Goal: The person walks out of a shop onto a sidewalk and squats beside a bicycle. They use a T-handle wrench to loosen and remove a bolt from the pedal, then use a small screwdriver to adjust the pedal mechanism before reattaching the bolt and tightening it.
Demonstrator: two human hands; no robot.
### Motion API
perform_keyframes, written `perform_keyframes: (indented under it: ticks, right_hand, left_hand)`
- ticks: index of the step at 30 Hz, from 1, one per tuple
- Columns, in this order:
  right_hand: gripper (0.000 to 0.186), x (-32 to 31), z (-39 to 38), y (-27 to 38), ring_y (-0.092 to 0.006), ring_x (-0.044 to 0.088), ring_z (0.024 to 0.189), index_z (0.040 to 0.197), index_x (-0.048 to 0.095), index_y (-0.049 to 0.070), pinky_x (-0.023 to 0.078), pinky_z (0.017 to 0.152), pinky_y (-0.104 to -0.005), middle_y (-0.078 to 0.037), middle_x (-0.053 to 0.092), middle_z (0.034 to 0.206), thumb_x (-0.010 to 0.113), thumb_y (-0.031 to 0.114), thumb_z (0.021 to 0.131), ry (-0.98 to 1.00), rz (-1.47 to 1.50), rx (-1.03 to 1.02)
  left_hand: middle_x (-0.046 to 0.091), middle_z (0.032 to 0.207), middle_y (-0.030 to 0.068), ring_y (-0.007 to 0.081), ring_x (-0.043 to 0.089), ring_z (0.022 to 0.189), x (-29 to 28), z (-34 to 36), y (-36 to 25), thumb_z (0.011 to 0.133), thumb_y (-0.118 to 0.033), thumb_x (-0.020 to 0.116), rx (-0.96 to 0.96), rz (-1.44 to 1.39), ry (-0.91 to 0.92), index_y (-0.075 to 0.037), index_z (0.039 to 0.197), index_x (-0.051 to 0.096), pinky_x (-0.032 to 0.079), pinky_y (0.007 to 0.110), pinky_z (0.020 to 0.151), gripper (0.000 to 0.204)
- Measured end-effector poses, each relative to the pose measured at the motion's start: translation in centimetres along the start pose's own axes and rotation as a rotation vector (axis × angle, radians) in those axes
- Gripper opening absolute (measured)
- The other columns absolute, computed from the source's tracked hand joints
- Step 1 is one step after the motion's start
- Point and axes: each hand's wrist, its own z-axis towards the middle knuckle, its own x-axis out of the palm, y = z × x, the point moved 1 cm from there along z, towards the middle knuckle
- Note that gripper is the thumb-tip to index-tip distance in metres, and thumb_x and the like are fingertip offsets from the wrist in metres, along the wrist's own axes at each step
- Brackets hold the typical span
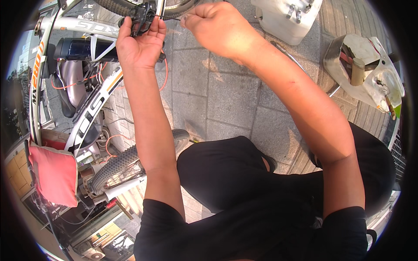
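Near the top, my left hand (140,45) curls palm up around a black mechanical bicycle part (143,19) beside a tyre (111,6). My right hand (209,28) is just right of it, fingers pinched at what looks like a thin dark cable (173,19); the fingertips are small in view. The white bicycle frame (91,26) with black and orange markings runs down the left side. Below it are a dark bottle-like cylinder (76,48) and orange cord.
Grey paving (228,102) lies beneath. At right are a white plastic container (285,19), a cut-open container (374,85) of odds and ends, and a metal rod (285,53). At left are a red cushion (54,174) and another tyre (115,167). My dark-clothed knees are bent below.
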Motion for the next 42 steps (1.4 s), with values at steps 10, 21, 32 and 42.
perform_keyframes:
  ticks: [10,21,32,42]
  right_hand:
    - [0.024,-2.7,0.6,3.3,-0.0216,0.056,0.049,0.086,0.069,0.000,0.043,0.046,-0.0385,-0.011,0.060,0.061,0.057,0.020,0.093,0.296,0.190,0.282]
    - [0.018,-2.6,0.3,2.6,-0.0163,0.044,0.043,0.087,0.070,-0.005,0.035,0.040,-0.0338,-0.007,0.055,0.061,0.060,0.010,0.092,0.272,0.479,0.336]
    - [0.020,-2.1,1.6,1.8,-0.0136,0.039,0.040,0.088,0.063,0.003,0.030,0.035,-0.0326,-0.001,0.049,0.060,0.053,0.016,0.099,0.410,0.635,0.534]
    - [0.021,-1.7,3.6,2.2,-0.0132,0.040,0.040,0.082,0.062,0.006,0.031,0.036,-0.0324,0.000,0.048,0.059,0.050,0.014,0.096,0.463,0.430,0.440]
  left_hand:
    - [0.066,0.106,0.0228,0.0353,0.064,0.100,-0.3,0.2,-0.2,0.102,-0.026,0.060,0.000,-0.003,0.001,0.003,0.102,0.056,0.050,0.056,0.097,0.029]
    - [0.066,0.112,0.0197,0.0340,0.065,0.099,-0.4,0.3,-0.2,0.104,-0.031,0.057,-0.028,-0.006,0.028,-0.001,0.118,0.058,0.052,0.053,0.093,0.033]
    - [0.066,0.108,0.0239,0.0344,0.065,0.097,-0.8,0.7,-0.3,0.103,-0.029,0.058,-0.036,-0.044,0.101,0.002,0.111,0.058,0.049,0.054,0.097,0.032]
    - [0.065,0.108,0.0258,0.0361,0.065,0.098,-0.8,0.7,-0.1,0.103,-0.028,0.059,-0.020,-0.053,0.087,0.003,0.106,0.056,0.049,0.057,0.099,0.031]
